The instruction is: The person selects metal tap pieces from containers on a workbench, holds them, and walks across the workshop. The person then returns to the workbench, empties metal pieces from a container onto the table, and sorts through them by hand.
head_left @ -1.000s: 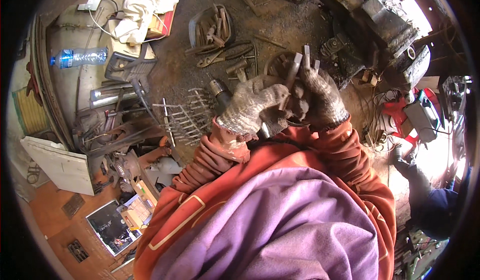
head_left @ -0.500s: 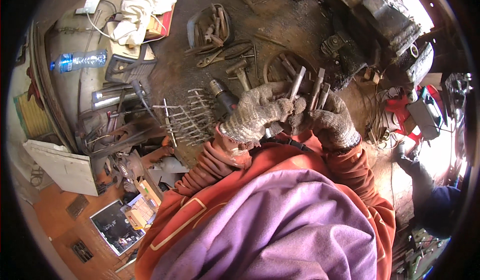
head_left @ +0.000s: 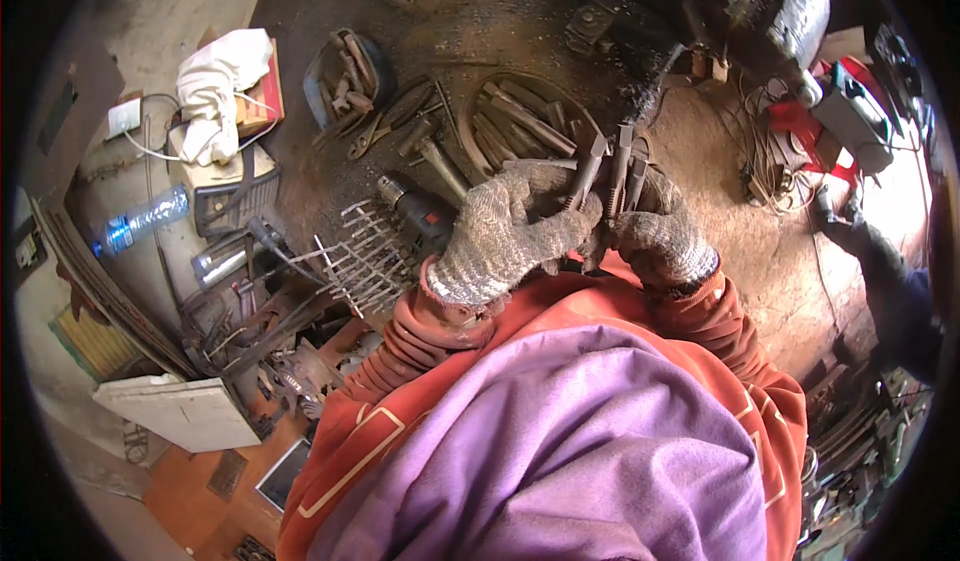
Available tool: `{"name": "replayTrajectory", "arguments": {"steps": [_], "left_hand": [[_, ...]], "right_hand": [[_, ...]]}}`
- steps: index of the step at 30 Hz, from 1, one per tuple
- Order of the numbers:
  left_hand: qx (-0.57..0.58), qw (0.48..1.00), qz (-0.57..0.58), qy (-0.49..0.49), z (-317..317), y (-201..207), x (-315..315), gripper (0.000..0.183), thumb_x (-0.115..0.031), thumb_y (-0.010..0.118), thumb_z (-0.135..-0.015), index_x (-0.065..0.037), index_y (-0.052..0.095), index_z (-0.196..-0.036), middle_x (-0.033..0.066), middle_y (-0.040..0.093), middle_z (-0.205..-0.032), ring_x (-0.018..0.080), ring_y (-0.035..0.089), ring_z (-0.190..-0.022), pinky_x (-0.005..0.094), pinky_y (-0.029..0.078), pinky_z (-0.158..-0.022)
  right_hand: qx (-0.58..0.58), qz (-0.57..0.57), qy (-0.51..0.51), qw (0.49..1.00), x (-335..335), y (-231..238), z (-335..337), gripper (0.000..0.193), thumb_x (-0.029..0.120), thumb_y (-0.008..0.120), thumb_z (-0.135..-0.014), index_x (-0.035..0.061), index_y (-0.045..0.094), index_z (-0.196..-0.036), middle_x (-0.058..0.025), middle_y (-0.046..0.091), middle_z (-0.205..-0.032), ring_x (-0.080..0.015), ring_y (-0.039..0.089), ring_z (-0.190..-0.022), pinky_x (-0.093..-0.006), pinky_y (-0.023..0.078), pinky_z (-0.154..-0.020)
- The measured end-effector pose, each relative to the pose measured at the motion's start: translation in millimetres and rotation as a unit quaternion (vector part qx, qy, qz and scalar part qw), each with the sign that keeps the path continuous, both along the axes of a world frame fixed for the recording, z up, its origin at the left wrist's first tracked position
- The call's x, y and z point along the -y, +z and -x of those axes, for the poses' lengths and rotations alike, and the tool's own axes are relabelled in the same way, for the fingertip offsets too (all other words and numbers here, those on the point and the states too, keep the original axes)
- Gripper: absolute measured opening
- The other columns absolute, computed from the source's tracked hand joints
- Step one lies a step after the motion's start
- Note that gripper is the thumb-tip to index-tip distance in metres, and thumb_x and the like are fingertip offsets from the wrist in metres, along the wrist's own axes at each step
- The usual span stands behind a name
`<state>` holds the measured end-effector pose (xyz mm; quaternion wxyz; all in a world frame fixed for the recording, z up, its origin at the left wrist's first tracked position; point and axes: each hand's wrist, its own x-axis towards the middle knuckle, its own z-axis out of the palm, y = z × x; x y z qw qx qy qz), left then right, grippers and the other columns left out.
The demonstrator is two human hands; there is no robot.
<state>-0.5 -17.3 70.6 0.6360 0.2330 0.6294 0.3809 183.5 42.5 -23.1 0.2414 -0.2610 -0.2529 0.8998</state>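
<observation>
Both my hands wear dirty knitted work gloves and meet in front of my chest. My left hand (head_left: 505,231) is closed round a steel threading tap (head_left: 588,173), its square end pointing up. In my right hand (head_left: 668,226) more taps (head_left: 621,171) stand upright side by side, gripped between thumb and fingers. Thread shows low on the taps; their lower ends are hidden by the gloves. Just beyond the hands lies a round container (head_left: 465,121) full of metal bars. Close to my left glove are a power drill (head_left: 415,206) and a hammer (head_left: 437,158).
Left of the drill lies a grid of welded rods (head_left: 365,261). Farther off stands a bin of metal pieces (head_left: 318,96). A white cloth (head_left: 215,91) and a plastic bottle (head_left: 145,219) are at left. Cables (head_left: 770,151) and another person's arm (head_left: 885,261) are at right.
The view has turned, so the bin, cloth and bottle sit farther left and lower. More of the round container shows. The taps in my two hands have come closer together.
</observation>
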Motion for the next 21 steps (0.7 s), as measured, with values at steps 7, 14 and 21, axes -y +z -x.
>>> {"name": "replayTrajectory", "arguments": {"steps": [7,14,21], "left_hand": [[0.015,0.998,0.017,-0.051,-12.1,8.2,-8.7,0.031,-0.006,0.072,-0.091,0.005,0.063,-0.118,0.0087,0.071,-0.092,0.0143,0.069,-0.081,0.0282,0.057,-0.073],[-0.010,0.994,0.009,-0.113,-19.7,-7.8,-0.1,0.038,-0.003,0.076,-0.085,0.005,0.060,-0.119,0.0093,0.069,-0.101,0.0155,0.067,-0.093,0.0296,0.055,-0.085],[-0.016,0.986,0.032,-0.165,-26.9,-9.8,-7.0,0.048,-0.002,0.077,-0.084,0.005,0.056,-0.126,0.0084,0.067,-0.107,0.0134,0.064,-0.098,0.0298,0.054,-0.088]], "right_hand": [[-0.055,0.093,-0.066,0.992,16.2,-3.3,-16.6,0.061,0.017,0.078,-0.075,-0.0021,0.055,-0.128,-0.0122,0.067,-0.107,-0.0211,0.067,-0.093,-0.0323,0.055,-0.078],[-0.014,0.050,-0.110,0.993,17.5,-11.1,-27.7,0.038,0.010,0.072,-0.080,0.0009,0.061,-0.115,-0.0077,0.067,-0.102,-0.0177,0.065,-0.090,-0.0309,0.053,-0.075],[0.201,-0.091,-0.009,0.975,0.8,-2.8,-40.8,0.024,0.010,0.074,-0.077,0.0045,0.065,-0.099,-0.0082,0.066,-0.095,-0.0232,0.064,-0.086,-0.0369,0.049,-0.071]]}}
